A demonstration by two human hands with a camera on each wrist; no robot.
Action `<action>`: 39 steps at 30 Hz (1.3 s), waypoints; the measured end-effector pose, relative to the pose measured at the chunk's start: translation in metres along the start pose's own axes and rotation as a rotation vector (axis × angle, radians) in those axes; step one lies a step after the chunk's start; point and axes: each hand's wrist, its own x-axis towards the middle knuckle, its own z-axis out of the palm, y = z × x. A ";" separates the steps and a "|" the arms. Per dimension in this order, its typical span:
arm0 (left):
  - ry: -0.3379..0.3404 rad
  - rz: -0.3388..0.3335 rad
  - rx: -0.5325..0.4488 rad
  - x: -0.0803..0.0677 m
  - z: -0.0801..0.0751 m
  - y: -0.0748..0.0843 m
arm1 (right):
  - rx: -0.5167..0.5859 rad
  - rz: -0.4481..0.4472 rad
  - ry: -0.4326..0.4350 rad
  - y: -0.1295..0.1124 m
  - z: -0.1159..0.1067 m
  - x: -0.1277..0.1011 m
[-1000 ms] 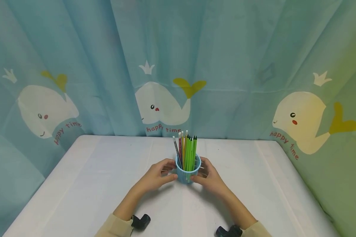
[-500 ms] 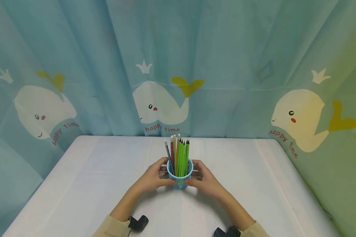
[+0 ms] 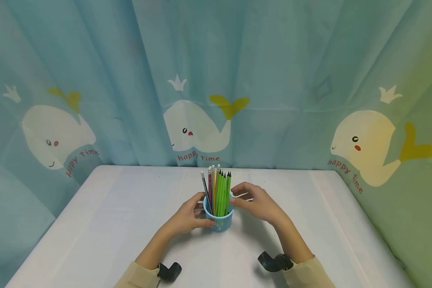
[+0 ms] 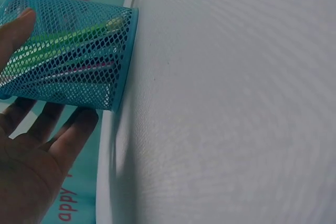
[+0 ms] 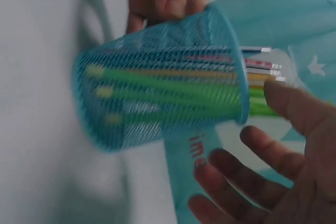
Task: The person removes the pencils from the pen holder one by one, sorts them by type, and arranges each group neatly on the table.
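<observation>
A blue mesh cup (image 3: 218, 219) stands mid-table, full of upright pencils (image 3: 219, 187), mostly green, with some pink, yellow and black. My left hand (image 3: 187, 215) grips the cup's left side, thumb in front and fingers behind. In the left wrist view the cup (image 4: 68, 56) lies between the thumb and fingers of that left hand (image 4: 31, 166). My right hand (image 3: 257, 203) hovers at rim height on the right, with its thumb close to the green pencils. In the right wrist view the right hand (image 5: 283, 171) has its fingers spread beside the cup (image 5: 163, 98), holding nothing.
The white table (image 3: 93, 224) runs back to a teal curtain (image 3: 273, 80) printed with whales, which also closes off both sides. Black wrist cameras (image 3: 169, 270) (image 3: 273, 262) sit on both forearms near the front edge.
The right hand has let go of the cup's right side and risen to the rim by the pencils. The left hand keeps its hold; the cup sits slightly further left than a second ago.
</observation>
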 end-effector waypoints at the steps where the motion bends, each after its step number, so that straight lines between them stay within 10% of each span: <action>1: 0.003 -0.002 0.000 0.000 0.000 0.000 | -0.015 0.007 0.028 -0.003 0.001 0.003; 23: 0.016 -0.006 0.012 -0.001 0.001 0.003 | -0.020 -0.019 0.221 -0.010 0.012 0.008; 39: 0.015 0.010 0.055 -0.001 0.001 0.004 | 0.354 -0.114 0.248 -0.022 -0.010 -0.002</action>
